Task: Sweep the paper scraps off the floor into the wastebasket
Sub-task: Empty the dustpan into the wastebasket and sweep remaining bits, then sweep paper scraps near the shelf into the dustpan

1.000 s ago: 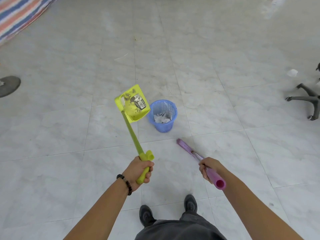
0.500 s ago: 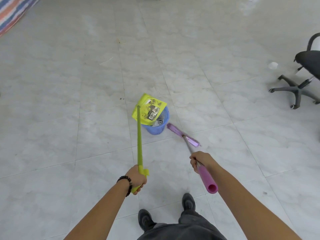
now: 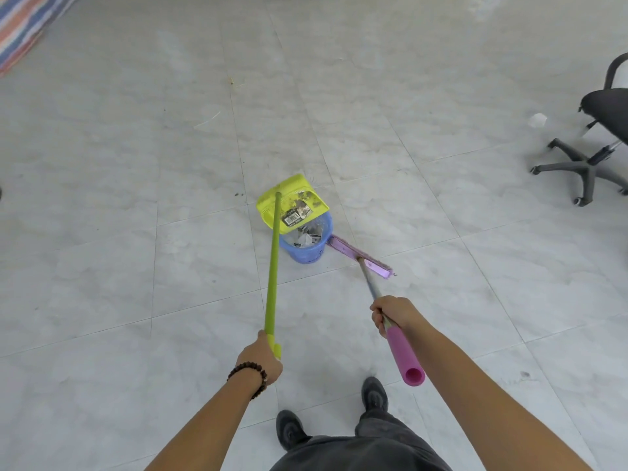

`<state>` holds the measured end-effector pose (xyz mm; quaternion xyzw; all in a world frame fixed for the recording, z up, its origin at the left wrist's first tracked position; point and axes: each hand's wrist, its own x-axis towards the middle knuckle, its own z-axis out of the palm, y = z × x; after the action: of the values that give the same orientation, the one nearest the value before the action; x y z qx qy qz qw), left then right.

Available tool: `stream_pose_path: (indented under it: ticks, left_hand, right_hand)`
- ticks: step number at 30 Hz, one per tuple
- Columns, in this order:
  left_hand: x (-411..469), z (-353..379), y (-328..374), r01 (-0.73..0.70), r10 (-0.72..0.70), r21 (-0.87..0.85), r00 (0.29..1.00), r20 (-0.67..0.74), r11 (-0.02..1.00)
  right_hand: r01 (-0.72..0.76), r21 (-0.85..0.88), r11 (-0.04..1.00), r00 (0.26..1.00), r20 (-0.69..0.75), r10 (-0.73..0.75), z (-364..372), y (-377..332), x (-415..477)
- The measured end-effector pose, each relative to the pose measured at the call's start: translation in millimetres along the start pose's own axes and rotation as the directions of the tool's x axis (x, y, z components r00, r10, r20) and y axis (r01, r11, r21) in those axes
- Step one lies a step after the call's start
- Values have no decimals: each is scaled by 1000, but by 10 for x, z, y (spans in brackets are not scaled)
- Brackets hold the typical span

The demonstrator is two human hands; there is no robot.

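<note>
The left hand point(image 3: 263, 358), curled round the near end of its long handle, is tipping the dustpan point(image 3: 292, 205), swung across from beside the wastebasket point(image 3: 306, 254) to above its far rim, so paper scraps point(image 3: 306, 240) are probably dropping in, well ahead of that grip; the right hand point(image 3: 392, 316) is gripping the broom point(image 3: 370, 263).

A black office chair point(image 3: 589, 163) on a castor base stands at the right edge. A striped sheet point(image 3: 20, 32) lies at the upper left.
</note>
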<state>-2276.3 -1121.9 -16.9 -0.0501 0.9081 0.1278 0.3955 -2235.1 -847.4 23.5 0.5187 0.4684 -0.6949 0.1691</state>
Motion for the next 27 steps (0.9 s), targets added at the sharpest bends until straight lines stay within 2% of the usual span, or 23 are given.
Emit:
stream_pose_path:
  ticks: [3,7,12,19,22,25,27]
  left_hand:
    - [51,-97,-56,47,-49,34,997,55,998]
    - [105,-317,123,60,-23,-196,983,184,979]
    - [50,-237,253,79,-19,-304,980,196,949]
    - [29,-484,465,114,20,-573,975,222,811]
    - [-94,-497,503,59,102,-732,979,174,679]
    - [-289,-511,536,-21,167,-910,985,53,413]
    - [-389,-535,530,-50,141,-966,990,-15,255]
  right_hand:
    - [-11,18,1000,1000,1,11,-5,-13,-3]
    - [-34,-7,999,999,8,34,-22,-5,-8]
    - [-55,18,998,998,19,54,-118,44,-38]
    - [-46,-6,999,999,11,46,-204,127,-115]
    - [-41,6,999,999,11,40,-176,156,-130]
    - [-25,-7,1000,999,25,25,-104,217,-128]
    - [-21,-10,1000,999,49,21,-35,238,-122]
